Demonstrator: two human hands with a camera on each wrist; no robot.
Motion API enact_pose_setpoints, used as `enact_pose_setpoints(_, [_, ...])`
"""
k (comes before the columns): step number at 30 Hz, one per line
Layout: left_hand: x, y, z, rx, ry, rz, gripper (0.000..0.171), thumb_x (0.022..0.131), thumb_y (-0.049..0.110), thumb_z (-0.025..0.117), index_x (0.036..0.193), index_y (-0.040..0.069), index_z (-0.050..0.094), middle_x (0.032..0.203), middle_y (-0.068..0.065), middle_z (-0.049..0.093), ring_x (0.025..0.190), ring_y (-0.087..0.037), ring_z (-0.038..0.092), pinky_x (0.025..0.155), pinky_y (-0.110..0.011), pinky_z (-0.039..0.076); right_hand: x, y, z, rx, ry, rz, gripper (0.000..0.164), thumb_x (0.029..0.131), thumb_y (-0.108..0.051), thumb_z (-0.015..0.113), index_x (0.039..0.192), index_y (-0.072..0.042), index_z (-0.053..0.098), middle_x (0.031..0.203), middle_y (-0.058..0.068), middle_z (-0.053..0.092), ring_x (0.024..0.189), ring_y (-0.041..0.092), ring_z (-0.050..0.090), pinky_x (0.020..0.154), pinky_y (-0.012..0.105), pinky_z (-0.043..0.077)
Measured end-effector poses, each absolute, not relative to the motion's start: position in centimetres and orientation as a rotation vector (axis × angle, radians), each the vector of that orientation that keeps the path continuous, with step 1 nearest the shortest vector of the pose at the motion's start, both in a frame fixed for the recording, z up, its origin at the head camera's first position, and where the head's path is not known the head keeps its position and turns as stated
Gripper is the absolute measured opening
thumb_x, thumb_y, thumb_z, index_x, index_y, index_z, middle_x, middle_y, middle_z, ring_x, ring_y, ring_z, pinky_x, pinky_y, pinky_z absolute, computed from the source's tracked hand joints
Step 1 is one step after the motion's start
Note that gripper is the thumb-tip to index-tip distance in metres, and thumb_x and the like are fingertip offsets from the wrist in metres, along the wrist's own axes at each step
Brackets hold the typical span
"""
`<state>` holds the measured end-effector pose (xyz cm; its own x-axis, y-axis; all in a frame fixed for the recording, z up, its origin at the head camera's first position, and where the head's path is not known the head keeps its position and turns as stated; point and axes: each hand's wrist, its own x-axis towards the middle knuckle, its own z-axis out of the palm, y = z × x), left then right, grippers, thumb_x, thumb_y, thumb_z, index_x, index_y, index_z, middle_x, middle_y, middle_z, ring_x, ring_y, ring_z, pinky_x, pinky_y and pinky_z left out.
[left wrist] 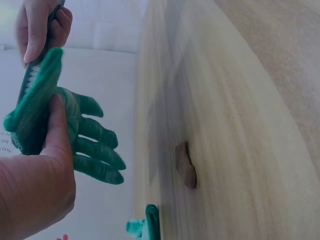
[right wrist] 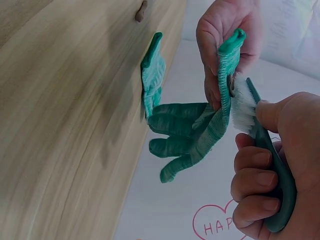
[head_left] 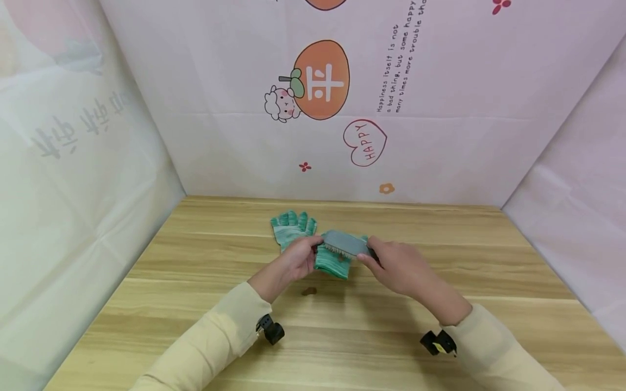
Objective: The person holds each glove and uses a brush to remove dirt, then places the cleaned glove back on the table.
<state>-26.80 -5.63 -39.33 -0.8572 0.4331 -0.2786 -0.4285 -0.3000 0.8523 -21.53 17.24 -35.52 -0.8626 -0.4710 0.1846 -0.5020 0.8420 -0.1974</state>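
My left hand point(head_left: 299, 259) holds a green-and-white knitted glove point(head_left: 332, 267) by its cuff, up off the table. In the right wrist view the glove's fingers hang free to one side, and a small brown spot point(right wrist: 230, 86) shows on its cuff side. Around the handle of a grey-green scrubbing brush point(head_left: 348, 243) curl the fingers of my right hand point(head_left: 398, 266). Its pale bristles point(right wrist: 243, 106) face the glove right at the brown spot and appear to touch it. The thumb of the right hand lies along the brush's back.
A second, matching glove point(head_left: 289, 225) lies flat on the wooden table point(head_left: 195, 304), just beyond the left hand. Nearer the front, a small brown lump point(head_left: 309, 291) lies on the wood. Printed white sheets point(head_left: 235, 146) stand behind the table and at both sides.
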Motion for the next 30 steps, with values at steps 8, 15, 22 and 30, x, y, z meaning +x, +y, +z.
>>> enact_pose_setpoints(8, [-26.9, -5.8, -39.7, -0.01, 1.421, 2.204, 0.015, 0.105, 0.011, 0.037, 0.1, 0.005, 0.05, 0.073, 0.002, 0.056, 0.056, -0.003, 0.056, 0.053, -0.015, 0.048, -21.6, 17.7, -36.1, 0.797, -2.852, 0.367, 0.03, 0.1, -0.034, 0.055, 0.081, -0.013, 0.047, 0.061, -0.005, 0.04, 0.051, 0.009, 0.036, 0.049, 0.026, 0.03])
enact_pose_setpoints(15, [-27.1, -6.2, -39.9, -0.005, 1.442, 2.193, 0.016, 0.106, 0.013, 0.037, 0.095, 0.006, 0.047, 0.074, 0.002, 0.054, 0.059, -0.005, 0.055, 0.054, -0.016, 0.048, -21.5, 18.3, -36.2, 0.776, -2.882, 0.422, 0.028, 0.101, -0.035, 0.053, 0.085, -0.012, 0.05, 0.063, -0.005, 0.042, 0.051, 0.009, 0.037, 0.05, 0.026, 0.033])
enact_pose_setpoints(22, [-27.2, -6.5, -39.9, 0.017, 1.449, 2.179, 0.02, 0.106, 0.013, 0.036, 0.09, 0.006, 0.047, 0.072, 0.002, 0.052, 0.059, -0.006, 0.054, 0.054, -0.018, 0.047, -21.5, 18.9, -36.5, 0.784, -2.879, 0.391, 0.027, 0.101, -0.034, 0.053, 0.085, -0.013, 0.049, 0.062, -0.006, 0.041, 0.051, 0.008, 0.035, 0.049, 0.025, 0.032])
enact_pose_setpoints(30, [-26.8, -6.1, -40.0, 0.019, 1.465, 2.141, 0.02, 0.106, 0.011, 0.037, 0.089, 0.005, 0.047, 0.072, 0.001, 0.051, 0.057, -0.005, 0.052, 0.052, -0.017, 0.044, -21.5, 18.5, -36.1, 0.79, -2.894, 0.404, 0.031, 0.102, -0.039, 0.05, 0.085, -0.013, 0.049, 0.062, -0.006, 0.041, 0.05, 0.008, 0.035, 0.048, 0.026, 0.032])
